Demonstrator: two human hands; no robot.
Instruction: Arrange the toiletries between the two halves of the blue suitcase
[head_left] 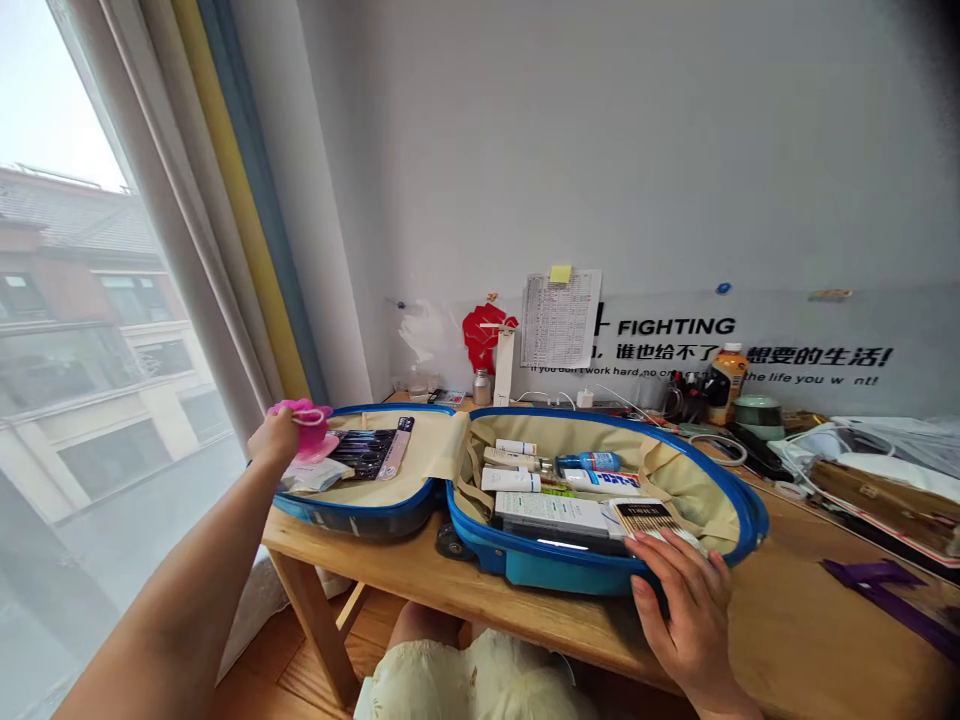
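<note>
Fingers (pixel 294 430) on my left hand (pixel 274 438) are curled shut around a bright pink soft puff (pixel 309 425), which I'm holding just over the left end of the suitcase. My right hand (pixel 681 612) is down at the near edge of the case, with its fingers (pixel 658 565) spread well apart and not clamped on anything as far as I can tell. Under all this is a light wood table (pixel 360 560), and on it lies a blue hard-shell suitcase (pixel 600 424), opened out flat with a beige lining. The right half looks pretty much full: a white box (pixel 551 513), white tubes (pixel 510 480), a blue-and-white bottle (pixel 589 462), and a small brown-striped box (pixel 641 517) right by my fingertips. The left half has only a few things so far: a flat black pack (pixel 364 452), a white plastic pouch (pixel 315 475) and a slim pink strip (pixel 395 447), with plenty of lining showing.
</note>
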